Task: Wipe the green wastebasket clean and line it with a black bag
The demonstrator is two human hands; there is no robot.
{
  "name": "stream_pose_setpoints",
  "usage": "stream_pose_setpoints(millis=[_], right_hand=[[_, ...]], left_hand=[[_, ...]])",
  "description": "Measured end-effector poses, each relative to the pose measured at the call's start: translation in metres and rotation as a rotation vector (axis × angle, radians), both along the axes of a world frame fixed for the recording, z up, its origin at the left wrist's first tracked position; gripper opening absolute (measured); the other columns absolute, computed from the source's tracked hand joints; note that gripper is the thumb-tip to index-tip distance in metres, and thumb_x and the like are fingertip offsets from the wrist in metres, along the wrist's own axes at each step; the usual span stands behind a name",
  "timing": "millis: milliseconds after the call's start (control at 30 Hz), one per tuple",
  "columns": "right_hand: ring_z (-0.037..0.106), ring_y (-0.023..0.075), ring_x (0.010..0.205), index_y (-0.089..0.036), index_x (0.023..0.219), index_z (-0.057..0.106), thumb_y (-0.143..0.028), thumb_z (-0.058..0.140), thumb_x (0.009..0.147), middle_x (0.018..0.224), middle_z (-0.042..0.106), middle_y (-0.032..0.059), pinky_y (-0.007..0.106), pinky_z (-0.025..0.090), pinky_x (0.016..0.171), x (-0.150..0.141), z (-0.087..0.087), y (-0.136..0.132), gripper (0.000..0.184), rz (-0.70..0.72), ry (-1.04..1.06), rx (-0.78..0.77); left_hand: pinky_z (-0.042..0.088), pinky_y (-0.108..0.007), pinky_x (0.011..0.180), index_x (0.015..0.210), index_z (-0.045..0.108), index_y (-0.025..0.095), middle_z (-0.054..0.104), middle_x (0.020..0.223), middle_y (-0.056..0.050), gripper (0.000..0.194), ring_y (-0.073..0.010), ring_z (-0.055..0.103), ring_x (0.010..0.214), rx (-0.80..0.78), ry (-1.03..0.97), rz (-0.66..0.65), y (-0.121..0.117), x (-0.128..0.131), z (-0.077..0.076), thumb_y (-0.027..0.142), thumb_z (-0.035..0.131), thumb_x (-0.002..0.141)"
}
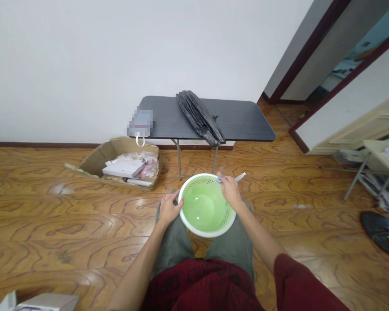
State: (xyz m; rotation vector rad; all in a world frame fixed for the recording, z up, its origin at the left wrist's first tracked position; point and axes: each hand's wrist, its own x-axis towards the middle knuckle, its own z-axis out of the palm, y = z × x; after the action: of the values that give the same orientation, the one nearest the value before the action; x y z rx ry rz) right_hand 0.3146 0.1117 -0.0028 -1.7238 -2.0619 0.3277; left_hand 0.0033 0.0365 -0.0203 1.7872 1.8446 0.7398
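Note:
A round plastic basket [203, 209], green inside with a white rim and perforated sides, rests on my lap between my knees. Nothing lies inside it. My left hand [169, 209] grips the left side of the rim, with the thumb over the edge. At the far right of the rim, my right hand [231, 190] is closed on a thin white cloth or wipe [240, 176]. One end of the wipe sticks out to the right, and a small bluish-white bit shows by the fingertips against the rim. The rest is hidden in the fingers.
Ahead stands a black folding table [243, 119] with a bundled black plastic bag [201, 119] and a blurred pale package [141, 123]. An open cardboard box [95, 162] with packaging sits on the floor at left. A small table [372, 151] stands at right, near a black round object [382, 233].

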Motion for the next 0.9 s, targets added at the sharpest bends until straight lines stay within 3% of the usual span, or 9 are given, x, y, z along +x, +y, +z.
stream_pose_setpoints(millis=[133,233,367,500,700,800,900], right_hand=[[0.056,0.0243,0.109,-0.011,0.124,0.075,-0.001,0.040,0.092,0.113,0.068,0.0157,0.037,0.043,0.105,-0.045,0.003,0.034,0.049,-0.009,-0.028,-0.040],[0.054,0.0242,0.110,-0.011,0.125,0.074,0.002,0.040,0.091,0.115,0.067,0.0151,0.037,0.044,0.104,-0.080,0.003,0.043,0.049,0.067,-0.018,-0.031],[0.052,0.0224,0.109,-0.016,0.121,0.074,0.002,0.042,0.094,0.115,0.066,0.0109,0.035,0.046,0.101,-0.121,0.005,0.033,0.045,0.275,-0.023,0.001],[0.050,0.0235,0.110,-0.015,0.116,0.073,-0.005,0.046,0.100,0.115,0.064,0.0122,0.036,0.046,0.100,-0.144,0.018,0.016,0.033,0.450,-0.093,0.010],[0.050,0.0259,0.109,-0.012,0.114,0.072,-0.013,0.050,0.102,0.114,0.064,0.0139,0.037,0.047,0.096,-0.142,0.042,0.017,0.025,0.614,-0.259,-0.003],[0.050,0.0265,0.109,-0.012,0.120,0.071,-0.006,0.046,0.100,0.116,0.064,0.0149,0.036,0.047,0.094,-0.123,0.043,0.028,0.033,0.529,-0.304,0.001],[0.050,0.0268,0.110,-0.011,0.121,0.072,0.000,0.041,0.097,0.117,0.064,0.0165,0.037,0.045,0.097,-0.097,0.038,0.041,0.041,0.357,-0.288,-0.007]], left_hand=[[0.047,-0.036,0.097,0.133,0.071,0.024,0.068,0.084,-0.002,0.044,-0.0209,0.063,0.090,-0.009,0.028,0.003,0.000,0.000,-0.001,0.037,0.062,0.092],[0.048,-0.037,0.096,0.133,0.071,0.024,0.067,0.082,-0.001,0.044,-0.0205,0.063,0.088,0.005,0.025,0.009,0.000,-0.001,-0.004,0.036,0.063,0.091],[0.047,-0.037,0.097,0.136,0.069,0.025,0.068,0.083,-0.001,0.047,-0.0207,0.063,0.089,0.021,-0.010,-0.012,0.001,-0.004,-0.010,0.035,0.064,0.091],[0.046,-0.038,0.100,0.138,0.067,0.023,0.069,0.087,-0.003,0.050,-0.0219,0.063,0.093,0.025,-0.039,-0.044,0.002,-0.008,-0.017,0.035,0.064,0.090],[0.044,-0.041,0.105,0.142,0.062,0.023,0.070,0.092,-0.003,0.059,-0.0240,0.063,0.099,0.005,-0.059,-0.082,0.002,-0.012,-0.016,0.032,0.068,0.085],[0.045,-0.042,0.105,0.139,0.064,0.022,0.071,0.092,-0.003,0.058,-0.0246,0.063,0.099,-0.018,-0.062,-0.088,0.002,-0.012,-0.013,0.032,0.070,0.082],[0.045,-0.041,0.103,0.139,0.065,0.022,0.071,0.092,-0.003,0.056,-0.0242,0.063,0.099,-0.027,-0.054,-0.097,0.002,-0.013,-0.011,0.035,0.068,0.085]])
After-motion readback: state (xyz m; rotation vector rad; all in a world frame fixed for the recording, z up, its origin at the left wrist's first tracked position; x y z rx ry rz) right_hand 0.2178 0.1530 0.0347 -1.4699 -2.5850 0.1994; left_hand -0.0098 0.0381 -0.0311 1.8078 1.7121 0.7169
